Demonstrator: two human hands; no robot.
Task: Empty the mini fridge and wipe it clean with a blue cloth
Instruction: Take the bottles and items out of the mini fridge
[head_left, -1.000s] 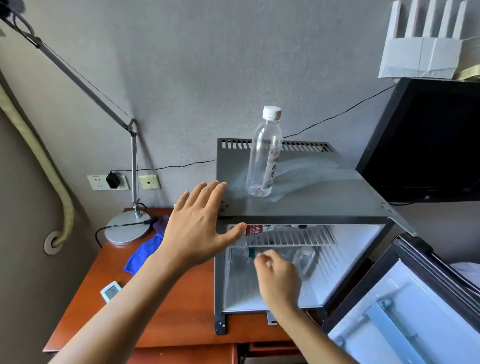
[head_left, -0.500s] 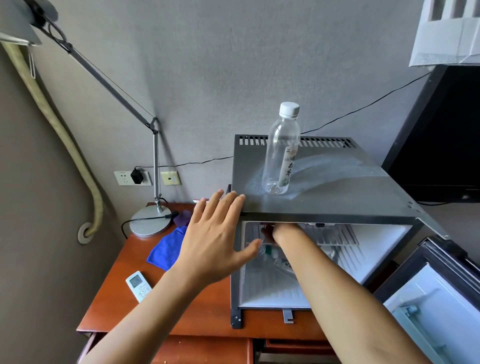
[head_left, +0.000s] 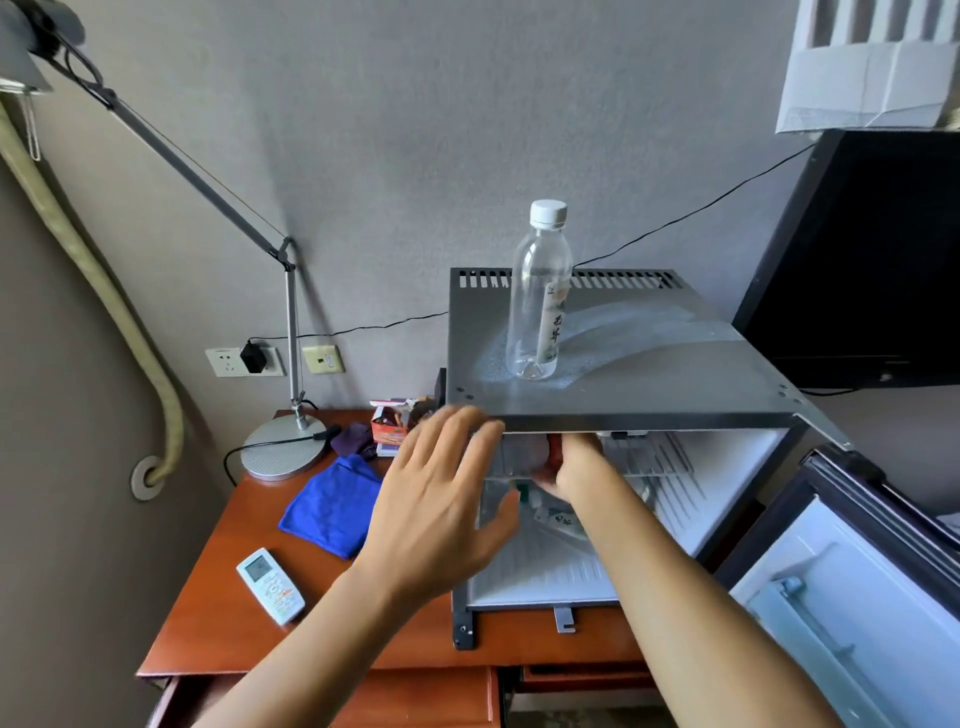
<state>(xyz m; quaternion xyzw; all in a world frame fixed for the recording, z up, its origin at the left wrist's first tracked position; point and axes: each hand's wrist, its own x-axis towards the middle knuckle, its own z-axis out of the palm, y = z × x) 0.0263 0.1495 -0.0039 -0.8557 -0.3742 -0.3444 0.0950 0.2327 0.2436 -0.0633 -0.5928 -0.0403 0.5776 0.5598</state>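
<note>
Blue cloth (head_left: 332, 506) lies on the wooden surface (head_left: 218, 587) just left of my left hand (head_left: 441, 504), with a remote (head_left: 270, 585) nearer me. My left hand is spread flat, fingertips by the fridge (head_left: 649, 384) top's front edge. My right hand (head_left: 574, 465) reaches inside under that top, curled round something red; above it a clear bottle (head_left: 538, 296) stands upright. The fridge door (head_left: 852, 587) hangs open right of my right arm.

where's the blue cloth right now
In the head view the blue cloth lies on the wooden desk, left of the open mini fridge, between the lamp base and the white remote.
</note>
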